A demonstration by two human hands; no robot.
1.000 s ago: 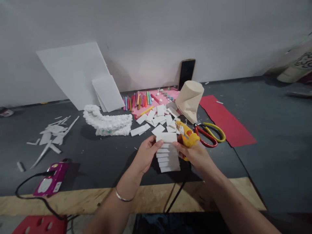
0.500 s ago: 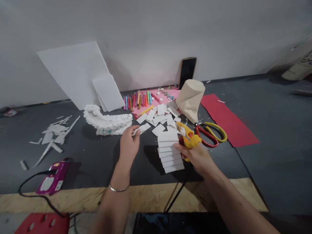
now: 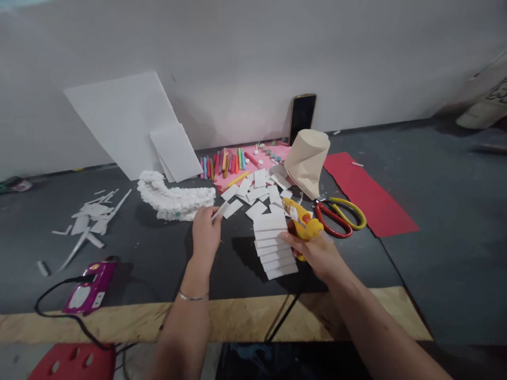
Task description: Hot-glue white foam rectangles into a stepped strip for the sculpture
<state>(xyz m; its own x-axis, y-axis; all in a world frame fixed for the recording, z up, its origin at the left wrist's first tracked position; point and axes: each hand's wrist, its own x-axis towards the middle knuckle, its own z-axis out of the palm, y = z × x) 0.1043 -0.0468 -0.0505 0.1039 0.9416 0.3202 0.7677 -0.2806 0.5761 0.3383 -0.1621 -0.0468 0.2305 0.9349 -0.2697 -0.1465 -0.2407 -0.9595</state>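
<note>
Pinched in my left hand (image 3: pixel 206 230) is one small white foam piece (image 3: pixel 220 210), seen nearly edge-on. My right hand (image 3: pixel 315 252) is wrapped round a yellow glue gun (image 3: pixel 303 219). Its thumb also presses on a strip of overlapping white foam pieces (image 3: pixel 274 253), held above the dark table. Between the hands and farther back lies a pile of loose white foam rectangles (image 3: pixel 257 193). Left of the pile stands a curved shape covered in bumpy white bits (image 3: pixel 178 199), just beyond my left fingers.
Red- and yellow-handled scissors (image 3: pixel 336 219) lie right of the glue gun, by a red sheet (image 3: pixel 372 195). Behind are a beige cone (image 3: pixel 308 158), a phone (image 3: pixel 302 119) and crayons (image 3: pixel 225 162). White scraps (image 3: pixel 93 211) and a purple power box (image 3: pixel 91 287) with a cable are at left.
My left hand has drawn slightly back from the pile with a foam piece, now turned edge-on. The right hand keeps the glue gun and strip in nearly the same place.
</note>
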